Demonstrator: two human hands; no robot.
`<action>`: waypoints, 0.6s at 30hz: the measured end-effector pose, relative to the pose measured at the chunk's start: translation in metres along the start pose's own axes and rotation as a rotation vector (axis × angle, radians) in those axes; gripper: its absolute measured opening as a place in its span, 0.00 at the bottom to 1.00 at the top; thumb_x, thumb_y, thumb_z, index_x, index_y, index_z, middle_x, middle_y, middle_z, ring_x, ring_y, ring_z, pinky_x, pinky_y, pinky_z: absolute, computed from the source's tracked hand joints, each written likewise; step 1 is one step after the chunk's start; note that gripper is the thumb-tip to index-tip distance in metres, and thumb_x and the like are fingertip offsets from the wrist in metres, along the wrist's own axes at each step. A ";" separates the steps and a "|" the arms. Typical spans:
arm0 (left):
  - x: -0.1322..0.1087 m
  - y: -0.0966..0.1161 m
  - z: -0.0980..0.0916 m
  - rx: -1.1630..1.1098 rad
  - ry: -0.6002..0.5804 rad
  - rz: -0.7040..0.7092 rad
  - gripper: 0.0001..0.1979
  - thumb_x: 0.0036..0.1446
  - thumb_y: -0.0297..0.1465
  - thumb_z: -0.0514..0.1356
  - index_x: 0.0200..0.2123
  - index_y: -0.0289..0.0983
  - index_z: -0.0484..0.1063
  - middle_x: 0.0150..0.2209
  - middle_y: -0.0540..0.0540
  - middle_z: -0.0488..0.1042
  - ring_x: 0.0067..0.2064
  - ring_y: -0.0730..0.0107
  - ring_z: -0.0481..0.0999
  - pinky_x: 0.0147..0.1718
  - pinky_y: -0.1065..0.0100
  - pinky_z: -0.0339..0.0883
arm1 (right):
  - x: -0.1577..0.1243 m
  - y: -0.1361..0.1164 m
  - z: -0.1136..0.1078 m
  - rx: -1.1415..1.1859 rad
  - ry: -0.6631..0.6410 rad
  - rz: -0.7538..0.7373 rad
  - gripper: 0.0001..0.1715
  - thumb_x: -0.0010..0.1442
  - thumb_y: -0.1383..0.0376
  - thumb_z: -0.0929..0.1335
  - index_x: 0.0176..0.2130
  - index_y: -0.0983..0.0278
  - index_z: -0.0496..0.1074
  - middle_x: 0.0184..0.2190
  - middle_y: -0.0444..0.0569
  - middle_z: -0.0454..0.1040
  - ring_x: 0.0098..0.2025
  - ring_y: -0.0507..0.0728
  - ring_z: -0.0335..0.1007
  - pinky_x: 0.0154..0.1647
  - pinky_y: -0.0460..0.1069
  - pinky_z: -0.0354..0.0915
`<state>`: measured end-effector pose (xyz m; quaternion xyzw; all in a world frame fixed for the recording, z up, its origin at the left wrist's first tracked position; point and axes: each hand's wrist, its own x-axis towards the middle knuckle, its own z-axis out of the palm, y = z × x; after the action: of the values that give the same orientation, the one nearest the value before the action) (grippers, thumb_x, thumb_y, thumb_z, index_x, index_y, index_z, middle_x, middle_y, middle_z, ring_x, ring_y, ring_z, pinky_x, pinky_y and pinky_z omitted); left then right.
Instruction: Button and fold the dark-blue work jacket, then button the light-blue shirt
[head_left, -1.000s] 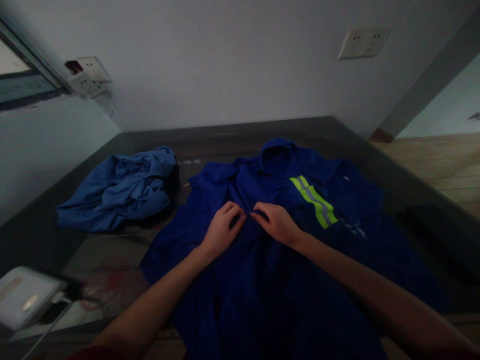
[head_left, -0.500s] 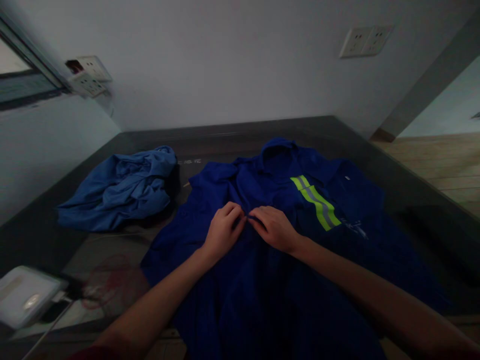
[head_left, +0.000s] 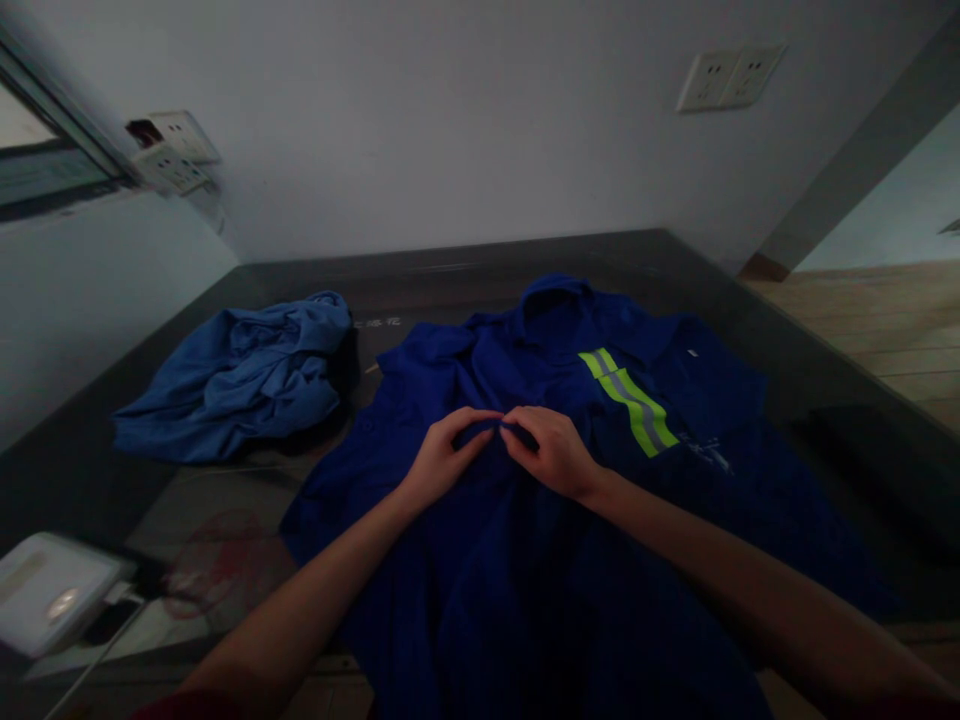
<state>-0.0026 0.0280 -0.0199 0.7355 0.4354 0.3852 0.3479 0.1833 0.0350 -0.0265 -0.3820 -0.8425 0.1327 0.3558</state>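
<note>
A dark blue work jacket [head_left: 442,380] lies spread on the dark table, its collar toward the wall and its lower part reaching past the near edge. A yellow-green and grey reflective strip [head_left: 634,405] crosses its chest on the right. My left hand [head_left: 446,450] pinches the jacket's front between thumb and fingers. Close against it, my right hand [head_left: 551,450] pinches the same front edge, the fingertips of both hands nearly meeting. Whatever small part lies between the fingertips, such as a button, is too small and dark to make out.
A crumpled lighter blue garment [head_left: 240,380] lies at the left of the table [head_left: 622,250]. Near the front left corner is a white device [head_left: 56,590] with a cable. A dark flat object [head_left: 877,470] lies at the right. Wall sockets [head_left: 731,78] are above the table.
My left hand's fingers have straightened and stretched toward the right fingertips. My right hand has shifted only slightly, and the jacket lies nearly as before.
</note>
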 end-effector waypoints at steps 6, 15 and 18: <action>0.000 -0.003 -0.002 -0.090 0.013 -0.060 0.10 0.56 0.32 0.61 0.40 0.37 0.76 0.41 0.45 0.79 0.44 0.63 0.77 0.47 0.63 0.69 | 0.002 -0.005 -0.004 0.042 -0.010 0.079 0.07 0.62 0.65 0.61 0.34 0.62 0.68 0.30 0.48 0.74 0.34 0.55 0.70 0.39 0.49 0.64; -0.004 -0.004 0.001 -0.034 0.123 0.010 0.07 0.54 0.33 0.64 0.36 0.37 0.77 0.37 0.46 0.80 0.39 0.65 0.78 0.42 0.65 0.71 | 0.002 -0.002 -0.003 0.023 -0.068 0.020 0.08 0.63 0.65 0.61 0.34 0.62 0.67 0.30 0.48 0.73 0.34 0.55 0.69 0.38 0.48 0.62; -0.005 -0.004 0.001 0.015 0.178 0.048 0.07 0.54 0.34 0.63 0.34 0.37 0.77 0.35 0.46 0.80 0.37 0.66 0.78 0.40 0.65 0.71 | 0.001 -0.002 -0.002 -0.051 -0.081 -0.049 0.09 0.63 0.66 0.61 0.35 0.63 0.68 0.29 0.48 0.73 0.33 0.55 0.69 0.37 0.49 0.61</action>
<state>-0.0048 0.0246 -0.0251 0.7111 0.4498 0.4539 0.2933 0.1831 0.0344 -0.0230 -0.3644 -0.8686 0.1177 0.3146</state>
